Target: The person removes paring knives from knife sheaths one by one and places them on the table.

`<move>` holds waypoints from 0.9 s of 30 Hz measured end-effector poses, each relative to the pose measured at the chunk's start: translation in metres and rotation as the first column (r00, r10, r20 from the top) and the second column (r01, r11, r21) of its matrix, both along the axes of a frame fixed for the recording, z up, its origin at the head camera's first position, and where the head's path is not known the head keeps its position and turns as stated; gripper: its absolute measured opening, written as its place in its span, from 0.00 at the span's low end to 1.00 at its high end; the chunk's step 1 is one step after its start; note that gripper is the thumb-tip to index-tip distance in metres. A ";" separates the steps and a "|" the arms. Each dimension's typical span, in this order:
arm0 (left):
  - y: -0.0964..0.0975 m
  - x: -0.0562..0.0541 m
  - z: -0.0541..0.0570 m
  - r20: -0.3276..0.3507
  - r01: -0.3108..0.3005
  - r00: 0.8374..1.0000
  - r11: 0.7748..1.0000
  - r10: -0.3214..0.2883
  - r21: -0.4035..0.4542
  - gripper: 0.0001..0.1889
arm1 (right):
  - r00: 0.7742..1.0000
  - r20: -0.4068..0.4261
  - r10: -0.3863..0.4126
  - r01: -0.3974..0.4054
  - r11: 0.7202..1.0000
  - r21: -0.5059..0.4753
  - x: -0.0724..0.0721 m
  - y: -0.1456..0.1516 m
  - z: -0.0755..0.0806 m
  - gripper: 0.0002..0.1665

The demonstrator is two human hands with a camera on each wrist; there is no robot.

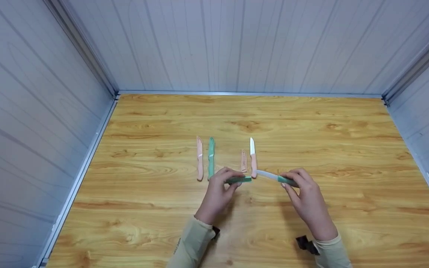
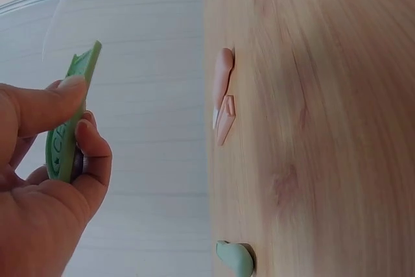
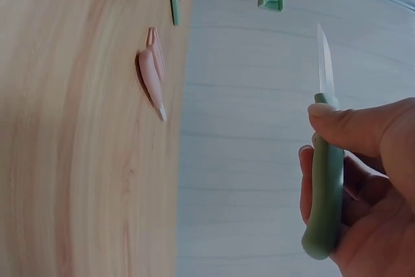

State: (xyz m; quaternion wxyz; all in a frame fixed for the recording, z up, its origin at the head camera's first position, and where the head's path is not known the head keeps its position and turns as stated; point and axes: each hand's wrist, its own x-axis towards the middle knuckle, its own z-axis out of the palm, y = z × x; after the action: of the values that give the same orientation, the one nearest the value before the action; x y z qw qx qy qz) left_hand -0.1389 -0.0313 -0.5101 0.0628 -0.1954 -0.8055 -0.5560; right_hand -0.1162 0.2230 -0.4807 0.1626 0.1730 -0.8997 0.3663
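The head view shows a person's two hands over the wood-patterned table (image 1: 154,223), each holding one green piece. The left hand (image 1: 218,191) has its grip closed around a green sheath (image 2: 63,147), thumb on one side and fingers on the other. The right hand (image 1: 309,197) has its grip wrapped about the handle of a green knife (image 3: 327,186), thumb near the base of the pale bare blade. Both are held above the table, the blade tip near the sheath's end but apart from it.

Beyond the hands lies an unsheathed pink knife (image 1: 253,162), with a pink sheath (image 1: 243,162) just to its left. Further left, a sheathed green knife (image 1: 211,150) and a sheathed pink knife (image 1: 199,163) lie side by side.
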 end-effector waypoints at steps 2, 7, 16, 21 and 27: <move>0.001 0.000 0.000 0.009 -0.004 1.000 1.000 0.004 0.004 0.12 | 1.000 0.029 0.001 0.000 0.999 -0.035 -0.001 0.000 -0.002 0.13; 0.003 -0.001 0.000 0.039 -0.019 0.999 1.000 0.018 0.016 0.08 | 0.995 0.103 -0.015 0.027 0.992 -0.121 -0.005 0.001 -0.007 0.12; 0.003 0.000 -0.001 0.056 0.010 0.998 1.000 -0.011 0.020 0.07 | 0.988 0.138 -0.062 0.081 0.988 -0.131 -0.009 0.002 -0.008 0.10; 0.004 -0.001 -0.001 0.035 0.012 0.999 1.000 -0.013 0.019 0.06 | 0.977 0.200 -0.074 0.108 0.980 -0.166 -0.009 0.001 -0.007 0.10; 0.005 0.000 0.000 0.024 -0.012 1.000 1.000 0.012 0.008 0.08 | 0.947 0.315 -0.057 0.143 0.956 -0.256 -0.009 -0.002 -0.007 0.12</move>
State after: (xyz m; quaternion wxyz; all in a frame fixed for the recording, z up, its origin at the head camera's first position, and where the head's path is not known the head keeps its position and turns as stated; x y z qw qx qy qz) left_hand -0.1392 -0.0264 -0.5096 0.0571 -0.1836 -0.8050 -0.5612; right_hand -0.1251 0.2213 -0.4879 0.0633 0.0440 -0.8619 0.5012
